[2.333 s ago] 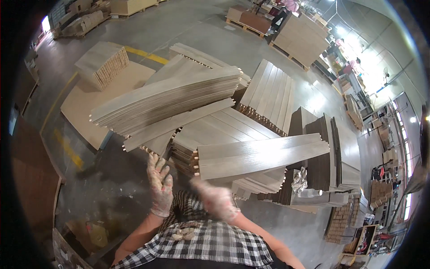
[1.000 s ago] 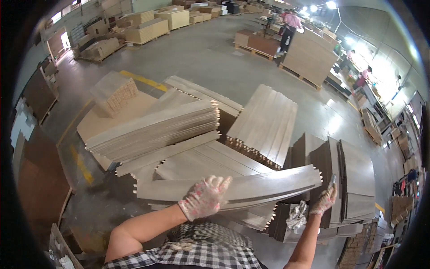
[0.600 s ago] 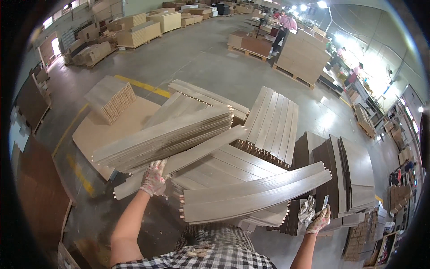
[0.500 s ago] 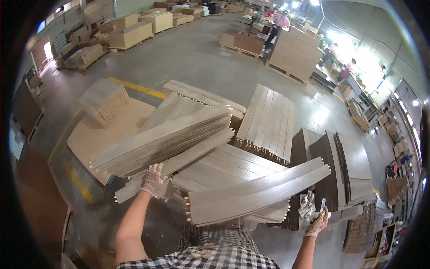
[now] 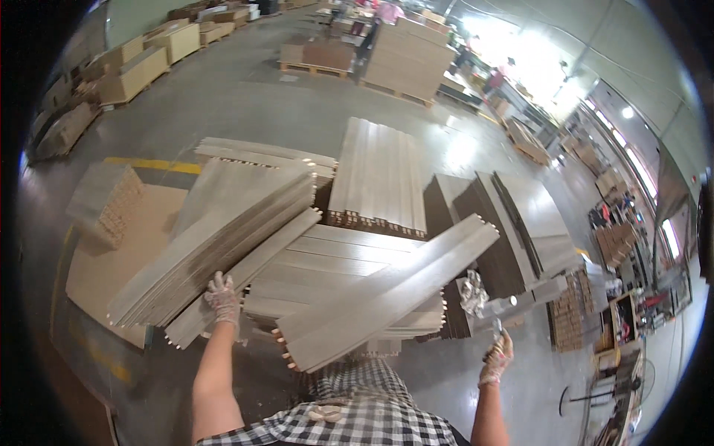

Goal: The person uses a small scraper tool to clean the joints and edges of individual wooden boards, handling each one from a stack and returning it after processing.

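Pale, dirty glove on, my left hand (image 5: 222, 299) has its fingers over the near edge of a long grey board (image 5: 279, 249) with pale dowel pegs at its ends. Beside that board leans a fanned stack of similar boards (image 5: 216, 234). My right hand (image 5: 497, 360), also gloved, is closed round a small tool (image 5: 497, 327) with a flat, light blade pointing up; its handle is hidden. Between my arms, grey boards (image 5: 387, 301) with pegged ends lie at a slant across a lower stack (image 5: 346, 256). Crumpled clear wrapping (image 5: 473, 293) is beyond the right hand.
Another pegged stack (image 5: 378, 175) stands at the back. Dark-edged panels (image 5: 539, 223) are to the right, and a small board stack (image 5: 108, 201) rests on a tan sheet (image 5: 160, 215) at left. A stand fan (image 5: 636, 384) is at far right. Loaded pallets line the floor.
The whole view has swung to the right, so the stacks sit farther left. My right hand has turned the tool more upright. My left hand remains at the grey board.
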`<state>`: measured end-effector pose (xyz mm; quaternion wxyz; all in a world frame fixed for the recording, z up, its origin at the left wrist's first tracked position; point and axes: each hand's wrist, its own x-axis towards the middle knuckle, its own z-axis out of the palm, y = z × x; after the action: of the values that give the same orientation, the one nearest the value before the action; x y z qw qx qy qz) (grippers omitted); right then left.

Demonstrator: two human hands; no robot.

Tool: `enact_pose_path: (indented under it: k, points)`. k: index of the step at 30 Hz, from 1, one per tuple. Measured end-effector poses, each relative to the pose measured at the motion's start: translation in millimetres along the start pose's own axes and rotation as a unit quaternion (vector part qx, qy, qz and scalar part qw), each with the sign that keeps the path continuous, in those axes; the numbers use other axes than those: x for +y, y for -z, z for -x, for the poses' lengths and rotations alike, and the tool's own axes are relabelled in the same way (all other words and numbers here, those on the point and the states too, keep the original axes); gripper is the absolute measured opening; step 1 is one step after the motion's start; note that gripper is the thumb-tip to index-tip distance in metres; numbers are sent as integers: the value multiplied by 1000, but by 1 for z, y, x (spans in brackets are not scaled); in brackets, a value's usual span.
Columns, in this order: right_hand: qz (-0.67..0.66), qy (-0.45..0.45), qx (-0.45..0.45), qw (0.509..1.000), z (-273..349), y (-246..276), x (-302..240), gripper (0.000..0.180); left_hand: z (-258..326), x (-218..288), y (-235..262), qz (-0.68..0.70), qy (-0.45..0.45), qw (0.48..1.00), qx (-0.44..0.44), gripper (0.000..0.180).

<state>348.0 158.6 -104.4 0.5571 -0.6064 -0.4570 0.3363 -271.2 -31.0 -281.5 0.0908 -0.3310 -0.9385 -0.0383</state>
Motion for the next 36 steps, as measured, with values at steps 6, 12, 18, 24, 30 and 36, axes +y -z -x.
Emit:
enact_pose_path:
  k: [6, 12, 18, 24, 30, 36]
  points:
    - [161, 271, -259, 913, 42, -115, -71, 36, 12, 87, 184, 564, -111, 818, 10, 53]
    - [156, 478, -358, 787, 8, -176, -30, 71, 104, 173, 262, 199, -341, 917, -58, 86]
    - [235, 371, -146, 887, -240, -143, 13, 41, 114, 191, 258, 234, -279, 924, -115, 86]
    - [154, 343, -114, 919, -286, -136, -24, 55, 127, 194, 271, 173, -273, 941, -98, 77]
    - [72, 321, -270, 905, -126, -161, 2, 26, 122, 196, 264, 203, -263, 938, -95, 75]
    - [136, 401, -471, 774, 40, -167, -43, 40, 127, 184, 280, 152, -313, 936, -46, 80]
